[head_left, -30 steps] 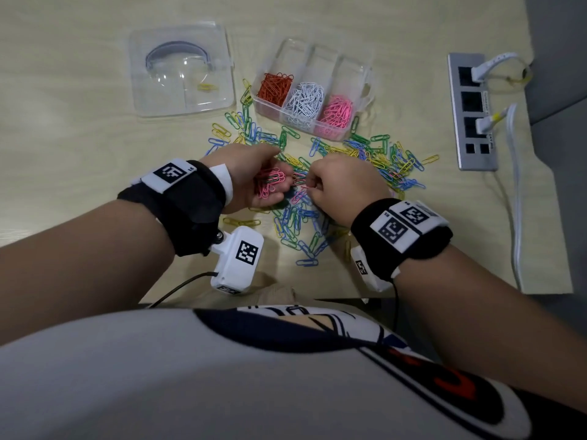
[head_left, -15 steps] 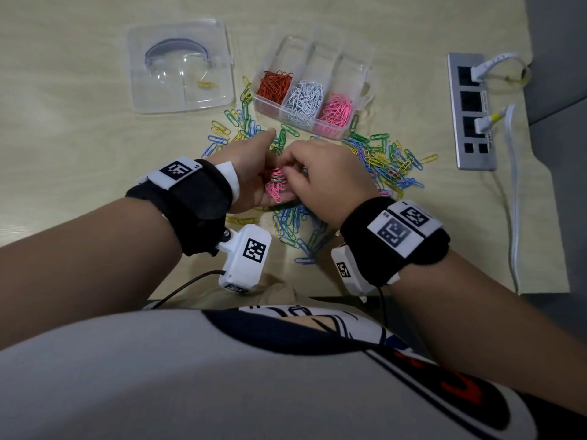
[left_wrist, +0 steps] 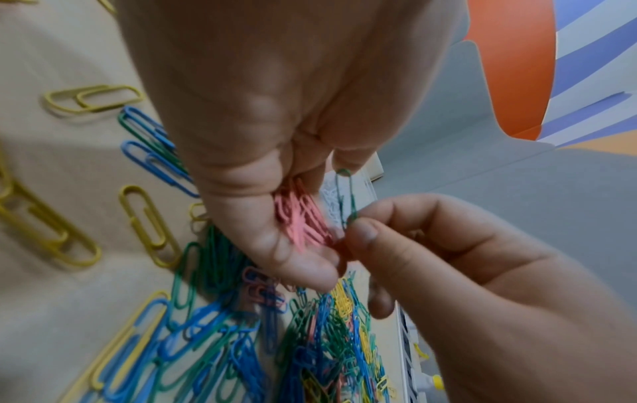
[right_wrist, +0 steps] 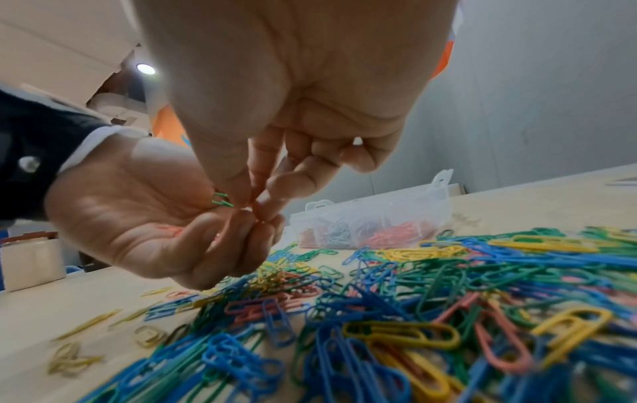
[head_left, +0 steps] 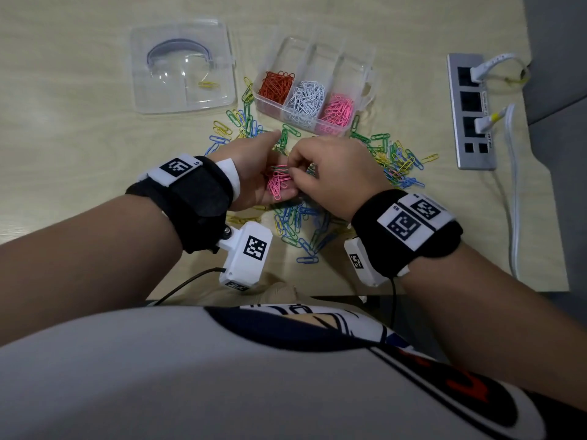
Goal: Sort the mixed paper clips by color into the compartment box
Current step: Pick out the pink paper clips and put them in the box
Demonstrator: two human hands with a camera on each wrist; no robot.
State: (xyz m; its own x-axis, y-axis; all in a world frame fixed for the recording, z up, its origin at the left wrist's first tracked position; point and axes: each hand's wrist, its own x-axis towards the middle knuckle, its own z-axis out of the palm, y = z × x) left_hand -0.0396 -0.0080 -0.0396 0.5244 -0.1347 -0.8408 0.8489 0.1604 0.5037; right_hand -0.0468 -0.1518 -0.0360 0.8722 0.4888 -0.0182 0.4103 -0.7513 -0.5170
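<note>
My left hand [head_left: 260, 173] is cupped palm-up over the pile and holds a bunch of pink clips [head_left: 279, 184] [left_wrist: 300, 218]. My right hand [head_left: 320, 173] pinches a single green clip [left_wrist: 346, 199] [right_wrist: 220, 203] between thumb and forefinger, right at the pink bunch. The clear compartment box [head_left: 365, 77] stands beyond, its near row holding red clips [head_left: 275, 85], white clips [head_left: 306, 98] and pink clips [head_left: 338, 112]. Loose blue, green, yellow and pink clips [head_left: 301, 223] [right_wrist: 413, 313] lie scattered on the wooden table under and around both hands.
A clear plastic lid [head_left: 182, 68] with one yellow clip in it lies at the far left. A grey power strip [head_left: 470, 109] with white cables sits at the right, near the table's edge. My white shirt fills the bottom of the head view.
Both hands rose from the pile and moved slightly toward the box. My right hand came to the left palm and now pinches a green clip at the pink bunch.
</note>
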